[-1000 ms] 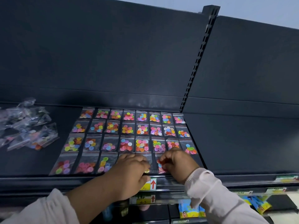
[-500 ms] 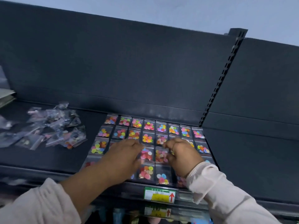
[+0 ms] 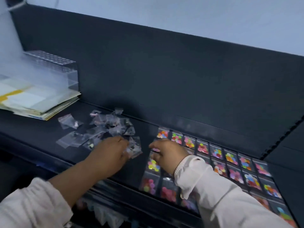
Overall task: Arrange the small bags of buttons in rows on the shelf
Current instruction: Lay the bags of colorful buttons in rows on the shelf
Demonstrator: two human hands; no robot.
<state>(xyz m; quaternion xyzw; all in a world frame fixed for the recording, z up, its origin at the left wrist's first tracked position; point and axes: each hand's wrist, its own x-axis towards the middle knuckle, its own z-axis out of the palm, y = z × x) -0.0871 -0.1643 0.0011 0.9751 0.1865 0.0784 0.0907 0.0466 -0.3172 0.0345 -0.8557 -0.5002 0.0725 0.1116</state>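
Note:
Small clear bags of coloured buttons lie in neat rows point(image 3: 230, 162) on the right part of the dark shelf point(image 3: 41, 134). A loose pile of clear bags point(image 3: 105, 127) lies to their left. My left hand point(image 3: 110, 152) reaches into the pile's near edge and pinches one clear bag point(image 3: 135, 148) between thumb and fingers. My right hand point(image 3: 167, 153) hovers with loosely curled fingers over the left column of the rows, its fingertips on a bag there; I see nothing held in it. The view is blurred.
A stack of papers point(image 3: 37, 102) and a clear plastic box point(image 3: 54, 69) sit at the shelf's far left. The dark back panel rises behind. A slotted upright point(image 3: 283, 137) bounds the rows on the right. More goods point(image 3: 105, 214) show on a lower shelf.
My view has swung left. My left hand moved from the rows to the loose pile and took hold of a bag. My right hand shifted to the rows' left column.

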